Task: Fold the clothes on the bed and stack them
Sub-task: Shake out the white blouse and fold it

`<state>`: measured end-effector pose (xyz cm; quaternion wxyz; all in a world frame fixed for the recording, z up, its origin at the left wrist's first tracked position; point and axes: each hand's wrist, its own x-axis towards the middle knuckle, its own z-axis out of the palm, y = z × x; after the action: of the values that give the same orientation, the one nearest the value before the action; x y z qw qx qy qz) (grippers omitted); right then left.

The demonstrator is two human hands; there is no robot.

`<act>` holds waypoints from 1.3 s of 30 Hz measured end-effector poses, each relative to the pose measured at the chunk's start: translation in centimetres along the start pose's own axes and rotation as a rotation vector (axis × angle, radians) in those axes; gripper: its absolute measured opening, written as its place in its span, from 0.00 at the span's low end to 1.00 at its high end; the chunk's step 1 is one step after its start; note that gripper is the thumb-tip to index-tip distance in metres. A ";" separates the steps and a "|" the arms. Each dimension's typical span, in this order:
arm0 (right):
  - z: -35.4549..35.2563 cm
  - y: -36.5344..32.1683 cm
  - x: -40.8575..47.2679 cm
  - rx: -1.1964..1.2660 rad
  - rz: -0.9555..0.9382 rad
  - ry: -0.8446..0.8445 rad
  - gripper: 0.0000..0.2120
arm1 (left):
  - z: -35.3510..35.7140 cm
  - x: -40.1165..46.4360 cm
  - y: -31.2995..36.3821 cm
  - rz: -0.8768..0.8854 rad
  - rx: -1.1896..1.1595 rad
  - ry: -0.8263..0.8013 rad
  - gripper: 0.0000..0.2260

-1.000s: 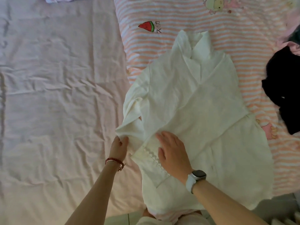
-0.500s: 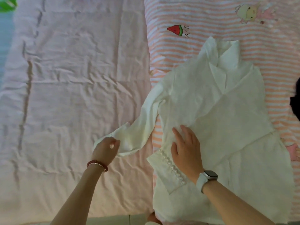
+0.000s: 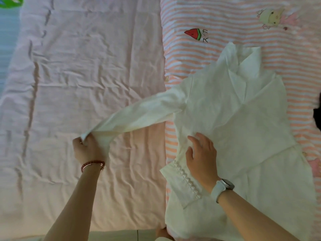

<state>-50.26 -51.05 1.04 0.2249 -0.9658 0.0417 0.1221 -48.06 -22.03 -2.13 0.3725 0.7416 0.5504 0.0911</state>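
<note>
Sleeve (image 3: 139, 113) runs leftward from the white jacket (image 3: 243, 127); our left hand (image 3: 87, 148) pinches its cuff, our right hand (image 3: 201, 153) lies flat, fingers released, pinning the body.

Home bedroom: sheeted bed (image 3: 83, 70), striped quilt (image 3: 199, 18).

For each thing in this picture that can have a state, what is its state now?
White long-sleeved cloth garment: lying on the bed, partly folded, one sleeve pulled out sideways.
Pulled-out sleeve: stretched, its end gripped.
Left hand: grips the sleeve end.
Right hand: flat, presses the garment.
Pink wrinkled bedsheet: spread out.
Pink-and-white striped blanket: spread under the garment.
</note>
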 end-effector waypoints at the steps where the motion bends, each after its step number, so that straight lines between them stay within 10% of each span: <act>1: -0.2 -0.8 0.3 0.084 -0.021 0.036 0.15 | -0.9 -0.4 0.6 0.010 -0.068 0.005 0.08; 7: -1.7 -6.9 4.3 1.159 0.532 -0.571 0.12 | -5.2 -7.0 3.4 0.460 -0.121 -0.783 0.10; 10: -1.5 -8.2 5.5 1.226 0.539 -0.658 0.18 | -6.4 -9.4 4.4 0.438 -0.062 -1.329 0.07; 16: -4.2 -6.1 4.6 1.037 0.459 -0.566 0.10 | -4.0 -7.9 5.6 0.280 -0.148 -0.783 0.07; 21: -10.4 1.5 4.3 1.312 0.462 -0.375 0.12 | 1.5 -9.6 8.3 0.522 0.065 -0.803 0.08; 31: -7.3 12.9 0.8 0.697 0.742 0.013 0.09 | 15.8 -13.8 14.5 1.149 0.557 -0.794 0.18; 35: -5.0 13.6 0.1 0.589 0.679 -0.033 0.03 | 17.5 -13.1 15.5 1.214 0.820 -0.821 0.12; 39: -5.7 14.3 0.5 0.668 0.692 0.092 0.04 | 16.6 -12.9 16.3 1.188 0.591 -0.744 0.08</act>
<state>-50.46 -66.37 -0.19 0.4667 -0.7746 0.4075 0.1268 -31.66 -42.81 0.36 0.2077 0.9641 -0.1017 -0.1308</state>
